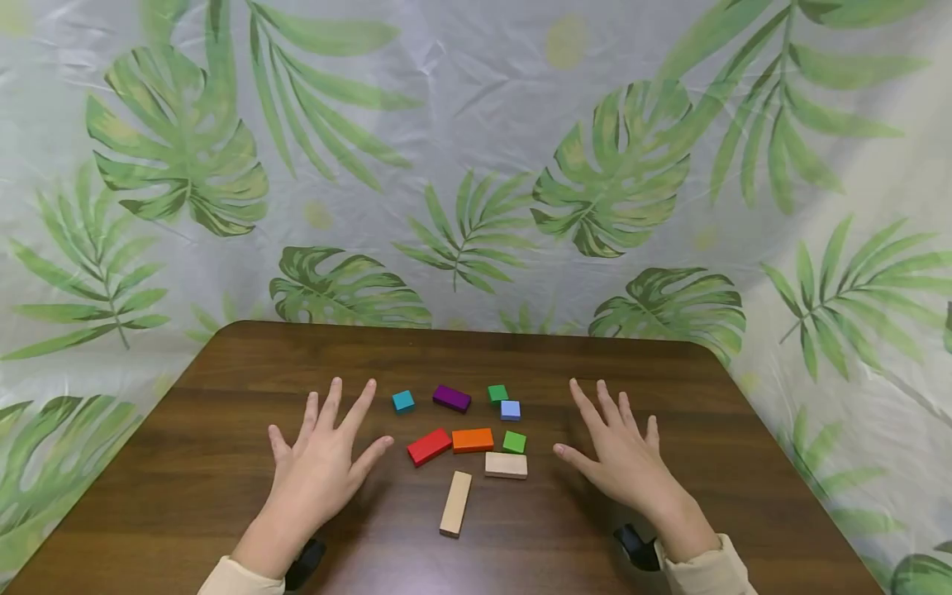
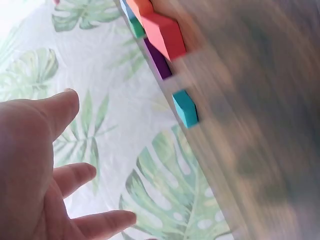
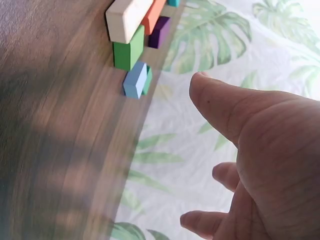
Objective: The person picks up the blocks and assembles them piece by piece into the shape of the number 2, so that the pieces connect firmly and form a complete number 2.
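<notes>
Both hands hover with spread fingers on either side of a loose group of wooden blocks. My left hand [image 1: 320, 463] is nearest the red block [image 1: 429, 447] and the teal block [image 1: 403, 402], holding nothing. My right hand [image 1: 625, 459] also holds nothing, near a plain wood block [image 1: 506, 465] and a bright green block [image 1: 514, 442]. Between the hands lie an orange block [image 1: 472, 440], a purple block [image 1: 451, 398], a darker green block [image 1: 497, 393] and a light blue block [image 1: 510, 411]. Closest to me, a second plain block [image 1: 455, 504] lies lengthwise.
The blocks lie on a dark brown wooden table [image 1: 223, 397] with rounded far corners. Behind it hangs a pale sheet [image 1: 476, 99] printed with green leaves. Dark straps with a device [image 1: 637, 547] sit at the wrists, below light sleeves [image 1: 706, 570].
</notes>
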A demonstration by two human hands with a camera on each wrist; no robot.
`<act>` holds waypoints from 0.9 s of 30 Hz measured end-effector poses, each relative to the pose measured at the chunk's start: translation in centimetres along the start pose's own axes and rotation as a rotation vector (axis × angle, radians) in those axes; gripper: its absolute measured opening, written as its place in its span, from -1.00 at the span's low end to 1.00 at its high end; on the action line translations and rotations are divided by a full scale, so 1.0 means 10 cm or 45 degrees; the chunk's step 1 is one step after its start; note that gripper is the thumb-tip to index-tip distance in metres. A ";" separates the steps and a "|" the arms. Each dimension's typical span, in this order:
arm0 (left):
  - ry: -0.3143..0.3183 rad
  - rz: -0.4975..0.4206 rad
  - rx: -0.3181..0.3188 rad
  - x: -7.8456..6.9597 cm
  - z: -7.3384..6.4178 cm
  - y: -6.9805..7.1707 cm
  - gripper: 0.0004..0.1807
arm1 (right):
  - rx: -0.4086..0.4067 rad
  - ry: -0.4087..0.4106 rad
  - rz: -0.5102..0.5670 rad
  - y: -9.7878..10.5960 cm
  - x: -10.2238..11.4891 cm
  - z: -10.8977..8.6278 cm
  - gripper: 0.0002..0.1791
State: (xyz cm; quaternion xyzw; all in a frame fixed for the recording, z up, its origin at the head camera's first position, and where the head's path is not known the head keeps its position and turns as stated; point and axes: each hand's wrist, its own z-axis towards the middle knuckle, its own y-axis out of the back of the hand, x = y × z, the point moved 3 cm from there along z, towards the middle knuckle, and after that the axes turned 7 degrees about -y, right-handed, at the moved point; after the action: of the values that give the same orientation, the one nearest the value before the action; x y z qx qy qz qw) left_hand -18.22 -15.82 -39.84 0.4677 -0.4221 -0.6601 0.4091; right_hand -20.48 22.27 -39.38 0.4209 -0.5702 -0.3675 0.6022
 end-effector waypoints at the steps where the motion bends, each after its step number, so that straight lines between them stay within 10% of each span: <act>1: -0.011 0.003 -0.012 -0.02 -0.02 -0.01 -0.14 | 0.000 0.004 0.001 0.00 0.01 0.00 0.05; 9: -0.128 -0.048 -0.173 -0.22 -0.13 -0.08 -0.20 | -0.025 0.079 -0.020 -0.06 0.05 -0.02 -0.04; 27: -0.121 -0.491 -0.004 -0.46 -0.26 -0.42 -0.65 | 0.035 0.109 0.173 -0.25 0.19 0.02 -0.52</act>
State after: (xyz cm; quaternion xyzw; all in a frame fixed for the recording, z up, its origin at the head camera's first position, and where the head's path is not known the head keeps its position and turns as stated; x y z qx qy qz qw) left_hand -15.32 -10.69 -43.12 0.5076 -0.3425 -0.7482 0.2555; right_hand -20.45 19.56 -41.04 0.4049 -0.5761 -0.2996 0.6438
